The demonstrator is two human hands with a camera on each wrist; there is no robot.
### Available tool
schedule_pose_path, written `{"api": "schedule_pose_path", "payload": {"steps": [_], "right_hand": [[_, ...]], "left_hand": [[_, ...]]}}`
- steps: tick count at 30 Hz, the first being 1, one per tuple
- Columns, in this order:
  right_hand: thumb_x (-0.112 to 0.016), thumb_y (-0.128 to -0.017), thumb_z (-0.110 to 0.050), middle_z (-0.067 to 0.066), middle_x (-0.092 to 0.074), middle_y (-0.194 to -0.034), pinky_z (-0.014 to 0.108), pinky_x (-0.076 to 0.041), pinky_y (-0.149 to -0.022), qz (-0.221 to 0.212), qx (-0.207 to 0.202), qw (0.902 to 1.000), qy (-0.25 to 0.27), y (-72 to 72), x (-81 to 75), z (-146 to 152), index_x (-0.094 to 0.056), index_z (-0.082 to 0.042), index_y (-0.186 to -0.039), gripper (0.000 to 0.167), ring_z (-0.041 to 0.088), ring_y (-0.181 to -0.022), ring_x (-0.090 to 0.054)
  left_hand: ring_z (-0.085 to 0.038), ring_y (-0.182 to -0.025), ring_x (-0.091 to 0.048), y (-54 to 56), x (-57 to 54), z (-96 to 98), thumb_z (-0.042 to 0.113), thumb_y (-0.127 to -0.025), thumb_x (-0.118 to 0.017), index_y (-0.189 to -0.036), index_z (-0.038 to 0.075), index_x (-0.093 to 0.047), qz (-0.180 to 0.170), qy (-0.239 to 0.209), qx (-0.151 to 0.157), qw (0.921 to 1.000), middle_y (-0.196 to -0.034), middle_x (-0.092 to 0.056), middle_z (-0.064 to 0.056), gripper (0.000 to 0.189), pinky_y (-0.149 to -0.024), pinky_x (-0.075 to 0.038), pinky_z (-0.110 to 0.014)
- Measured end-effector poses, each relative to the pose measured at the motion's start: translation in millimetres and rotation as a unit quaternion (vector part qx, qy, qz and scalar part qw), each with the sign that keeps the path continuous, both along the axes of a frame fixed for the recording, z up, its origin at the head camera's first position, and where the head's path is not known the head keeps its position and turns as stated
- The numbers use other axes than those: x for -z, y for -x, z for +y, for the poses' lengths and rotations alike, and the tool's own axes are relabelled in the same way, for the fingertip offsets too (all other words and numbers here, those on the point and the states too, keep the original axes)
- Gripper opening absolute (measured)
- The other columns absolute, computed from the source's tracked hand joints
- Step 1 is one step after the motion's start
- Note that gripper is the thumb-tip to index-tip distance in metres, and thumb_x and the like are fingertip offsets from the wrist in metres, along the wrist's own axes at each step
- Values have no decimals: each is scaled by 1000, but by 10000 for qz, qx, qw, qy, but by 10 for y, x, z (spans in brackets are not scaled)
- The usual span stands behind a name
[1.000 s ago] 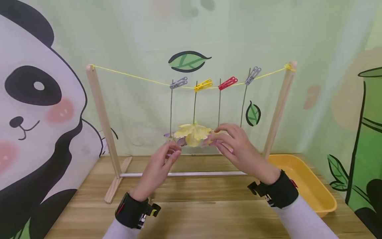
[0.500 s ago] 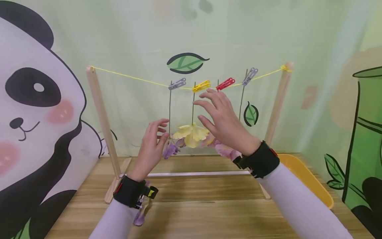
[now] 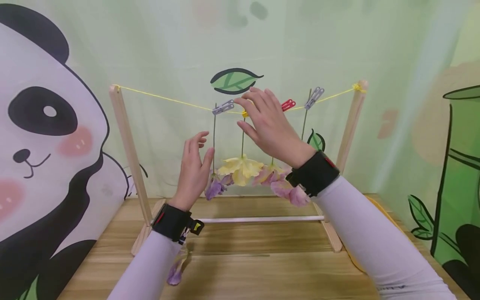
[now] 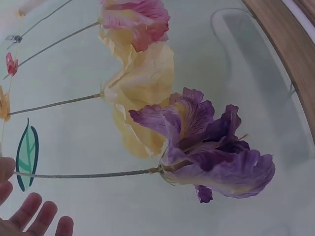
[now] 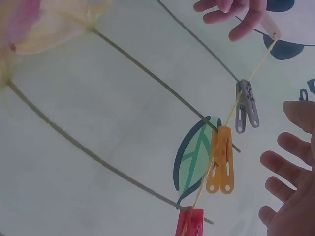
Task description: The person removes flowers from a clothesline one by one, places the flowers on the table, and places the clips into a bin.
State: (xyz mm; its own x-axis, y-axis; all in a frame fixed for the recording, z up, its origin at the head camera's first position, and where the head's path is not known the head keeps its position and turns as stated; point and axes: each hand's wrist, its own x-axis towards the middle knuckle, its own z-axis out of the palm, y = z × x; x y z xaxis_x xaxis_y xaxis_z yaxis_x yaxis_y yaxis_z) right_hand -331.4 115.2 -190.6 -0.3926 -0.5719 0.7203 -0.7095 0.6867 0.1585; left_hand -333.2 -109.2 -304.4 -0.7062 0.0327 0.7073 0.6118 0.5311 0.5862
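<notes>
Several artificial flowers hang upside down by their stems from a yellow string, held by clothespins. My left hand (image 3: pixel 193 171) has relaxed fingers beside the stem of the purple flower (image 4: pixel 221 152), at the left end of the row. My right hand (image 3: pixel 268 125), fingers spread, is raised at the string and hides most of the yellow clothespin (image 5: pixel 221 160). Nothing is in its grasp. A grey clothespin (image 3: pixel 223 107) and a red clothespin (image 3: pixel 288 104) flank it. Below hang the yellow flower (image 3: pixel 241 170) and pink flowers (image 3: pixel 290 191).
Wooden posts (image 3: pixel 129 154) carry the string, with a white bar (image 3: pixel 258 218) low between them. A loose purple flower (image 3: pixel 175 275) lies on the wooden table (image 3: pixel 240 275) below my left wrist. My right sleeve mostly hides a yellow tray (image 3: pixel 382 210).
Both hands have risen from the flowers. My right hand moved up and left to the yellow clothespin; my left hand left the purple bloom and rose along its stem.
</notes>
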Motion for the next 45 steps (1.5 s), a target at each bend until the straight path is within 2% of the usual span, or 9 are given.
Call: {"api": "schedule_pose_path", "payload": {"steps": [5, 9, 16, 22, 27, 30, 34, 40, 45], "right_hand": [[-58, -108, -29, 19, -50, -151, 45, -5, -128, -318, 458, 9979, -326, 81, -132, -103, -50, -2, -150, 50, 36, -151, -30], [-57, -109, -31, 19, -47, -154, 45, -4, -128, -474, 702, 9948, -558, 143, -170, -173, -48, -4, -152, 52, 35, -153, -28], [-58, -108, -31, 18, -48, -153, 45, -6, -128, -623, 646, 9940, -631, 204, -196, -237, -48, -3, -152, 53, 34, -152, -29], [-60, -108, -30, 16, -54, -147, 47, -14, -126, -754, 607, 9928, -705, 234, -254, -316, -52, -2, -149, 50, 35, -148, -35], [-59, -108, -27, 14, -60, -135, 47, -25, -120, -608, 791, 9905, -951, 237, -275, -395, -58, -3, -144, 43, 34, -137, -43], [-58, -109, -27, 13, -62, -134, 48, -27, -119, -636, 894, 9889, -1003, 243, -289, -408, -59, -4, -143, 41, 34, -136, -45], [-58, -108, -26, 11, -64, -132, 49, -30, -117, -779, 950, 9882, -920, 258, -301, -413, -63, -5, -139, 38, 33, -134, -47], [-63, -106, -23, 9, -68, -121, 49, -30, -114, -1086, 861, 9882, -656, 286, -319, -427, -70, -7, -125, 26, 31, -126, -50], [-68, -102, -16, 6, -71, -108, 49, -28, -113, -1395, 646, 9881, -82, 344, -349, -428, -76, -8, -112, 15, 28, -115, -53]], "left_hand": [[-36, -127, -49, 85, -46, 45, 18, -110, -54, -154, 10, -40, 163, 19, -137, 9998, -137, -47, -18, 47, -96, -47, -50], [-36, -124, -51, 126, -62, 72, 13, -109, -54, -154, 10, -40, 357, 97, -346, 9987, -134, -48, -19, 47, -93, -49, -49], [-36, -121, -54, 196, -77, 128, 10, -108, -57, -153, 10, -41, 430, 53, -410, 9982, -133, -50, -18, 48, -90, -50, -47], [-35, -118, -57, 255, -102, 147, 6, -106, -58, -153, 10, -41, 444, 113, -421, 9981, -128, -53, -19, 49, -90, -55, -46], [-31, -109, -64, 281, -117, 138, 4, -106, -58, -151, 12, -44, 488, 179, -625, 9967, -118, -63, -15, 48, -85, -57, -45], [-30, -104, -66, 294, -119, 140, 5, -106, -58, -150, 14, -45, 505, 200, -710, 9960, -113, -67, -13, 47, -83, -57, -45], [-30, -101, -69, 285, -122, 142, 7, -106, -59, -149, 15, -46, 539, 158, -745, 9956, -109, -68, -12, 45, -82, -58, -45], [-31, -95, -70, 284, -120, 134, 5, -105, -61, -145, 15, -52, 733, 87, -764, 9943, -104, -68, -12, 42, -83, -56, -44], [-30, -95, -69, 280, -120, 128, 3, -105, -61, -145, 16, -53, 818, 85, -719, 9940, -104, -67, -12, 43, -83, -54, -44]]}}
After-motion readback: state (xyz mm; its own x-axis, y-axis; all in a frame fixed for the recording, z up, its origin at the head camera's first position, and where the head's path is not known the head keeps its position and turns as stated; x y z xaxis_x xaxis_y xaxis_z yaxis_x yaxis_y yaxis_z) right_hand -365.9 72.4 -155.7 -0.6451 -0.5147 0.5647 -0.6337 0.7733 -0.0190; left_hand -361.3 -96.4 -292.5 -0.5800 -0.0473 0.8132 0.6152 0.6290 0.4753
